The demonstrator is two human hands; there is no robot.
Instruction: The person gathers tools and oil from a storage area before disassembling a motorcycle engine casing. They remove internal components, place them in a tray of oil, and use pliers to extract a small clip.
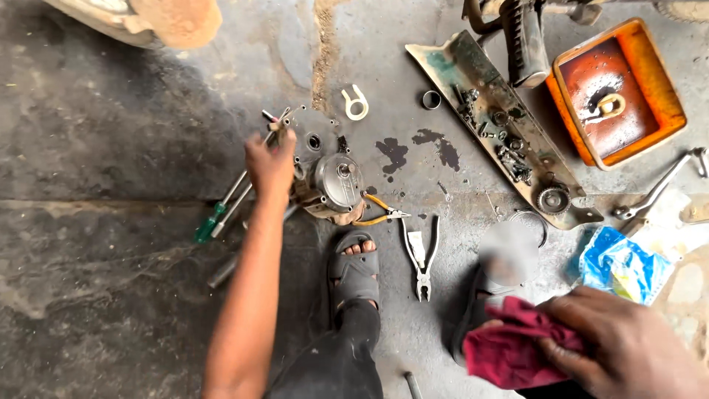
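Left hand (270, 164) closing its grip around a slim metal tool shaft (275, 122), bracing against the grey metal engine casing (330, 177) resting on the concrete floor (111, 244). Right hand (628, 347) clutching a crumpled maroon rag (513, 347), keeping it ready for wiping. Steel pliers (422, 258) lying within reach.

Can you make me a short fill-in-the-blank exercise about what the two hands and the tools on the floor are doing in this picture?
1. The right hand grips a crumpled ____ cloth.
2. The left hand rests at the grey metal engine part, beside a screwdriver with a ____ handle.
3. The rusty orange rectangular tray lies at the upper ____ of the view.
4. The grey-handled pliers lie on the floor right of a foot in a grey ____.

Missing words: red; green; right; sandal
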